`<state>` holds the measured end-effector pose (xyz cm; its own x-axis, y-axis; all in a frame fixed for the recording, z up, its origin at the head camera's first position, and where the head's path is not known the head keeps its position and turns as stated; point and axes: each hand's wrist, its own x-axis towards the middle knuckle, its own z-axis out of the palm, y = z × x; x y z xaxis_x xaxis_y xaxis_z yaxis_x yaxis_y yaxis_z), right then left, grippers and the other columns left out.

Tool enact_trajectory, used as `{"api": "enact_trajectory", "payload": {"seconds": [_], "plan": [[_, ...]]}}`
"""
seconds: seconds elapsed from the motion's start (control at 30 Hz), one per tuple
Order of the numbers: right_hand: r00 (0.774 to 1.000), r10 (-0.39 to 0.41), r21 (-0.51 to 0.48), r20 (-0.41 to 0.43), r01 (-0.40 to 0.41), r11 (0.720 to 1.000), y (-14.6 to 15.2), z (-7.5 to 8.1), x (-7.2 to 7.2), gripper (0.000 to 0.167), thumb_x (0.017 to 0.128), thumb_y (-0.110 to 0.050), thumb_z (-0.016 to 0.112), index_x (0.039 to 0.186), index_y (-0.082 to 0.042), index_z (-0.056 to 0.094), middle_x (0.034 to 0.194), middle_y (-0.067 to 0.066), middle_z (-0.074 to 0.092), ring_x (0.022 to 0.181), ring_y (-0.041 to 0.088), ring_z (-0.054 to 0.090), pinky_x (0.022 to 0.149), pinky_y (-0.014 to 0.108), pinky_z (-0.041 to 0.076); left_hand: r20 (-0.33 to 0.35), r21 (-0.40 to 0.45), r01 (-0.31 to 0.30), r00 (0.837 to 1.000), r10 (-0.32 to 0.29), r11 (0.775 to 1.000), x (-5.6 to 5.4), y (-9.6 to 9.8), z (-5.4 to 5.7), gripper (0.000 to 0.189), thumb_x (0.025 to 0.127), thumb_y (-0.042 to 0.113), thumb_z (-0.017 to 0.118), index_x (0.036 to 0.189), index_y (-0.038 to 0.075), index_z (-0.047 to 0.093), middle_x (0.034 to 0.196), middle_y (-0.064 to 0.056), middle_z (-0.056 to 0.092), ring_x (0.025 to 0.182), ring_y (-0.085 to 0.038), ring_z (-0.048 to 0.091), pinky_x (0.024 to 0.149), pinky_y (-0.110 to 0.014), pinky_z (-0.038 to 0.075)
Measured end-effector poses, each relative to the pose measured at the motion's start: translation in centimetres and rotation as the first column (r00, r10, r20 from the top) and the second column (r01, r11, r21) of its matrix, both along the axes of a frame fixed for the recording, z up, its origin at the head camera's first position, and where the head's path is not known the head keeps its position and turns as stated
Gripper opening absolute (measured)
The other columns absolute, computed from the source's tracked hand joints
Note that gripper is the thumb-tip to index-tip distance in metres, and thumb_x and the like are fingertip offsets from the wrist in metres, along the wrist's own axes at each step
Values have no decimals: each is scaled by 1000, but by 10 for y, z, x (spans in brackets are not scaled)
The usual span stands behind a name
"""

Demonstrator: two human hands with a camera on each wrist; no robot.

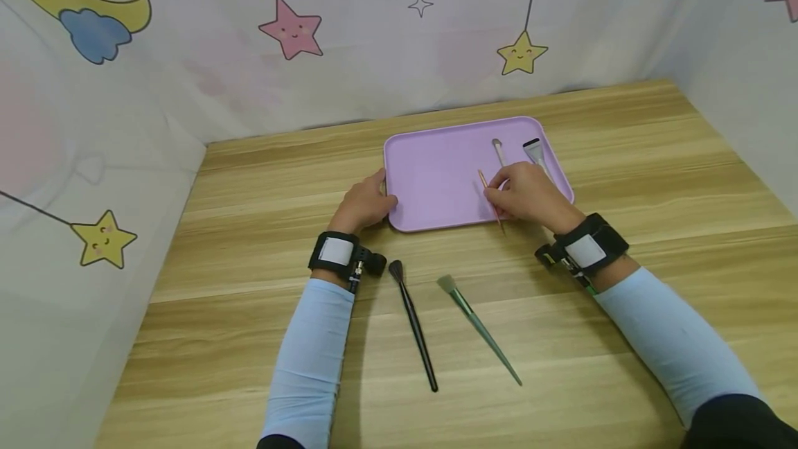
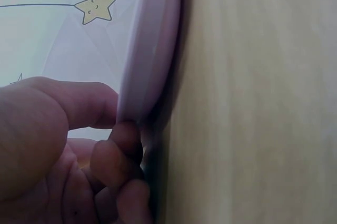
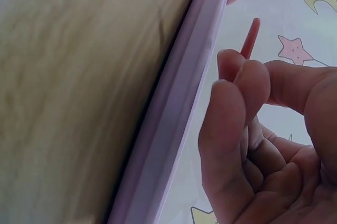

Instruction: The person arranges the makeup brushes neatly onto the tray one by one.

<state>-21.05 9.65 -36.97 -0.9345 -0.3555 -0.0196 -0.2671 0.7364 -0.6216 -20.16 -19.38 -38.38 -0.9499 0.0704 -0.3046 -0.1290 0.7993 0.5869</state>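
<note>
My left hand (image 1: 364, 201) grips the left edge of a lilac tray (image 1: 430, 172), thumb on the rim and fingers curled at its outer side in the left wrist view. Between thumb and fingertips, my right hand (image 1: 530, 194) pinches a thin makeup brush (image 1: 483, 180) over the tray's near edge. The brush slants across that edge, and its reddish handle tip (image 3: 251, 38) pokes out past the fingers in the right wrist view. Inside the tray lie a small pale-handled brush (image 1: 499, 152) and a flat dark-tipped brush (image 1: 535, 151), both partly hidden by the right hand.
On the wooden table (image 1: 249, 241) in front of the tray lie a black brush (image 1: 414, 324) and a green-handled brush (image 1: 481, 328), between the two forearms. A white cloth wall (image 1: 374, 75) printed with stars rises behind the table and along its sides.
</note>
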Motion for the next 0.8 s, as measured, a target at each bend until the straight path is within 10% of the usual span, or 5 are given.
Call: {"api": "enact_trajectory", "payload": {"seconds": [0.8], "plan": [[1000, -16, -5, 27, 16, 1000, -7, -9, -15, 21, 85, -16, 58, 88, -1, 72, 55, 3, 66, 44, 8, 60, 43, 24, 44, -19, -11, 11, 1000, -11, 1000, 0, -1, -1, 76, 89, 24, 51, 155, 9, 17, 141, -12, 46, 73, -24, 50, 67, -31, 39]]}}
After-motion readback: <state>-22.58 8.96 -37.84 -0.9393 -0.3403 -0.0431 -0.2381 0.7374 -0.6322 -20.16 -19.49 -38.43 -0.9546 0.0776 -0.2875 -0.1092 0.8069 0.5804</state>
